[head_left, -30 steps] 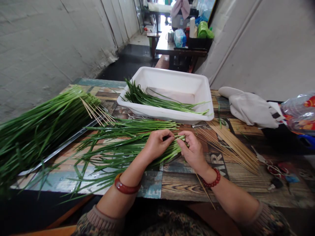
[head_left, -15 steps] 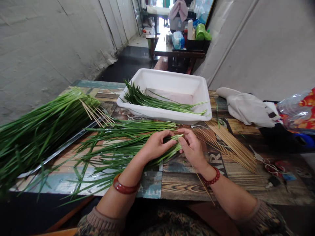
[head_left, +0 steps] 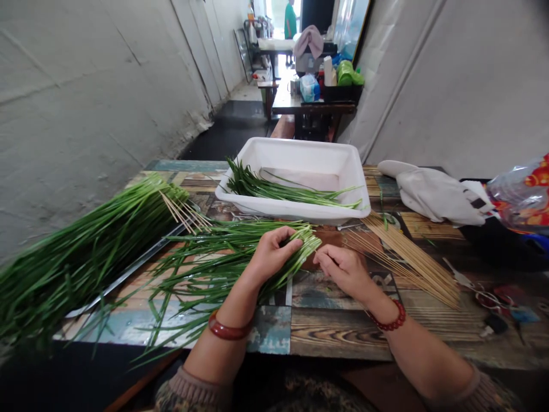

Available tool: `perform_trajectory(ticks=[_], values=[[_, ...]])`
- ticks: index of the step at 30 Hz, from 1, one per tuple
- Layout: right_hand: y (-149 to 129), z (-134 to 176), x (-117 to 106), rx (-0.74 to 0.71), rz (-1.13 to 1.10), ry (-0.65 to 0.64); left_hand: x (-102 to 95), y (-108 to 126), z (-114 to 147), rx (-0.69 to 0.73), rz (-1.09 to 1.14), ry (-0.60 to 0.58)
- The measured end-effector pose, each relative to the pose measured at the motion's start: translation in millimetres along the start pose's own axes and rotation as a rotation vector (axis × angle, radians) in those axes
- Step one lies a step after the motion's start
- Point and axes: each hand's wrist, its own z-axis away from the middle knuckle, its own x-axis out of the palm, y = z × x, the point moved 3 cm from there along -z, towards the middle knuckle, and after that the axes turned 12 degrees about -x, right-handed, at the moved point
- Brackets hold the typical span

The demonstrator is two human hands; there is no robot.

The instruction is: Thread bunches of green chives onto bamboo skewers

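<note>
My left hand [head_left: 274, 254] is closed over a row of garlic chives [head_left: 307, 239], gripping them close to their pale stem ends. Just right of those ends, my right hand [head_left: 343, 266] pinches a thin bamboo skewer, mostly hidden by the fingers and palm. More loose chives [head_left: 193, 280] spread leftward over the table, leaves reaching its front edge. A bundle of bamboo skewers [head_left: 412, 260] lies fanned out to the right of my right hand. On the left, a big heap of chives [head_left: 98, 234] rests on a metal tray [head_left: 128, 280], with several skewer ends [head_left: 189, 213] poking out.
A white plastic tub [head_left: 295, 213] with some chives stands behind my hands. To the right lie a pale cloth cap [head_left: 433, 191], keys [head_left: 489, 327] and a plastic bag [head_left: 521, 189]. Farther back are another table [head_left: 285, 100] and a person in green [head_left: 290, 22].
My right hand has drawn back rightward from the chive stems, and the skewer below it is now mostly out of sight. The left hand keeps its hold. The view has tilted up slightly.
</note>
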Motion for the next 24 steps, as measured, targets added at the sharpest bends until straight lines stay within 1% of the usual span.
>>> perform_trajectory(ticks=[2,4,6,11,16,19,22,24], values=[[-2.5,0.1,0.4,-0.059,0.082,0.033,1.3,2.2,0.9,0.007,0.039,-0.084],[-1.5,0.6,2.6,-0.085,0.11,0.046,2.7,3.4,1.0,0.012,0.073,-0.154],[1.7,1.4,5.0,-0.089,0.114,0.046,3.8,1.8,-0.2,-0.008,0.092,-0.184],[5.8,3.4,8.4,-0.081,0.111,0.053,6.3,-5.9,-3.2,-0.079,0.136,-0.206],[5.0,4.3,13.5,-0.049,0.144,0.107,7.3,-6.6,-2.1,-0.085,0.138,-0.242],[3.8,3.0,15.7,-0.043,0.137,0.122,8.5,-5.8,-1.4,-0.075,0.109,-0.238],[3.0,0.1,14.6,-0.026,0.085,0.12,9.4,-4.4,-0.8,-0.094,0.102,-0.214],[4.8,-1.9,13.4,0.014,-0.008,0.091,10.0,-3.6,-0.3,-0.133,0.127,-0.233]])
